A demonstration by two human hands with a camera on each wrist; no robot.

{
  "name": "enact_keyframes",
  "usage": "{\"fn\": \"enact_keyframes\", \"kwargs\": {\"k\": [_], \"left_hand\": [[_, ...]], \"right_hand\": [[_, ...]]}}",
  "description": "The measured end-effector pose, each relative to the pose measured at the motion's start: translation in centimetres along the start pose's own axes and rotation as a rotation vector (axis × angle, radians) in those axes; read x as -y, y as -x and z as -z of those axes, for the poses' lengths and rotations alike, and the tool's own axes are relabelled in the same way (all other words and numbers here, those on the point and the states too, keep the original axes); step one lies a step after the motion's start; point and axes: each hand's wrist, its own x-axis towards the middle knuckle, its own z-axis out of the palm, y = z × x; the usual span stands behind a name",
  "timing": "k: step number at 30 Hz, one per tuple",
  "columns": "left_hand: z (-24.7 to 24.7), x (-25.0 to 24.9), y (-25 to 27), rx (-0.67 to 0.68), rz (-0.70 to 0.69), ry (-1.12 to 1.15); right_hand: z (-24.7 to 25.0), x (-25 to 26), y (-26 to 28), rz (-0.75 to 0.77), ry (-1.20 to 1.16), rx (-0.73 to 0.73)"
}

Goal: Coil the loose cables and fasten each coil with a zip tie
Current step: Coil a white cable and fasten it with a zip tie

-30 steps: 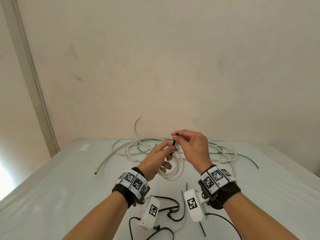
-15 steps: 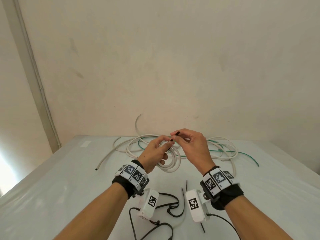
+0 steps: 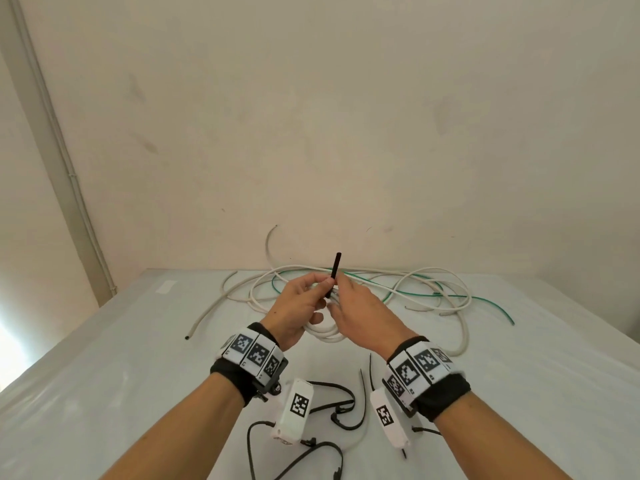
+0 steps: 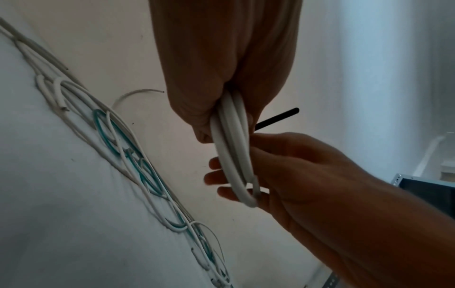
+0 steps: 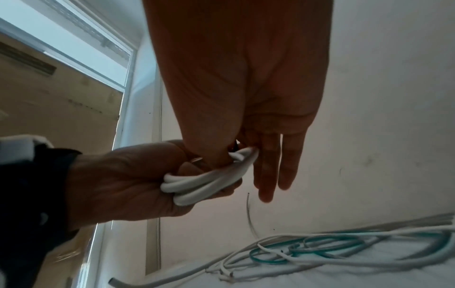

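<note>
Left hand grips one white coil, right hand pinching its unfastened zip tie; loose cables at twelve o'clock remain.

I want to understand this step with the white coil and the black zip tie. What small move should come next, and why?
Probably pull the zip tie tail further, so the loop closes on the coil. The left hand grips the coil's bunched strands, the right hand is at the tie beside them, and the tail sticks up free above both hands. Whether the tie is already tight is hidden by the fingers.
</note>
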Motion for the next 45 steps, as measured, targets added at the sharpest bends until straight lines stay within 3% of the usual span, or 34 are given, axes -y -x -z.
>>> {"fn": "enact_keyframes", "kwargs": {"k": [6, 9, 11, 13, 16, 19, 22, 25, 28, 31, 35, 38, 41, 45], "left_hand": [[-1.9, 0.6, 0.0, -0.206, -0.059, 0.014], [-2.4, 0.2, -0.2, -0.283, -0.121, -0.022], [-2.5, -0.3, -0.4, -0.331, -0.081, 0.022], [-2.4, -0.4, -0.2, -0.265, 0.008, 0.121], [-2.5, -0.4, 0.4, -0.131, 0.105, 0.262], [-2.3, -0.9, 0.5, -0.080, 0.192, 0.337], [-2.0, -1.3, 0.6, -0.034, 0.268, 0.472], [-1.8, -1.2, 0.5, 0.012, 0.285, 0.533], [-2.1, -1.4, 0.3, 0.035, 0.242, 0.443], [-2.8, -1.3, 0.5, 0.048, 0.176, 0.294], [-3.0, -0.5, 0.6, 0.167, 0.230, 0.181], [-2.6, -0.4, 0.9, 0.255, 0.330, -0.001], [-2.0, -0.5, 0.8, 0.267, 0.346, -0.219], [-1.7, -1.0, 0.4, 0.274, 0.355, -0.214]], "right_hand": [[0.0, 0.9, 0.1, -0.167, 0.088, 0.094], [0.2, 0.7, 0.1, -0.238, -0.354, 0.061], [-0.4, 0.2, -0.3, -0.282, -0.551, -0.023], [-0.6, -0.3, -0.4, -0.313, -0.654, -0.057], [-0.3, -0.7, -0.4, -0.356, -1.030, -0.002], [-0.1, -0.4, 0.0, -0.419, -1.405, 0.016], [0.2, -0.2, -0.1, -0.503, -1.590, -0.029], [1.0, -0.3, 0.0, -0.579, -1.572, -0.041], [1.5, -0.4, 0.3, -0.588, -1.541, 0.001], [1.6, -1.2, 0.6, -0.549, -1.443, 0.028], [2.8, -3.5, 1.3, -0.466, -1.374, 0.123], [3.8, -6.3, 2.0, -0.505, -1.135, 0.145], [4.5, -10.2, 3.4, -0.636, -0.886, 0.223], [4.6, -15.4, 5.4, -0.802, -0.584, 0.310]]}}
